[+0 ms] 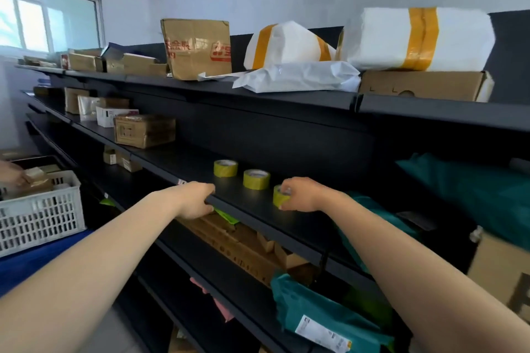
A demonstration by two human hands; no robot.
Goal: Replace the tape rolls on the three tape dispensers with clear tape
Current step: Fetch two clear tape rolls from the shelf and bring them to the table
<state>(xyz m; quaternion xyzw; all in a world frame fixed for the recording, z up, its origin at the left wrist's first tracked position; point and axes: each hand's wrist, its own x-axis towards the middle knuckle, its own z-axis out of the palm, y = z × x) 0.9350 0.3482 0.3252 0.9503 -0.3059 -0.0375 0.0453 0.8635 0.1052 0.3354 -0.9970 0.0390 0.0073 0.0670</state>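
Observation:
Three yellowish tape rolls stand in a row on a black shelf (252,210). The far roll (225,168) and the middle roll (256,179) stand free. My right hand (301,195) grips the nearest roll (277,196), fingers over its top and thumb below. My left hand (198,199) holds the shelf's front edge to the left of the rolls, fingers curled over the lip. No tape dispenser is in view.
Cardboard boxes (198,49) and white parcels (415,37) fill the top shelf. Green bags (324,312) and boxes lie on the lower shelves. A white plastic crate (40,215) stands at the left, where another person's hand (11,173) reaches in.

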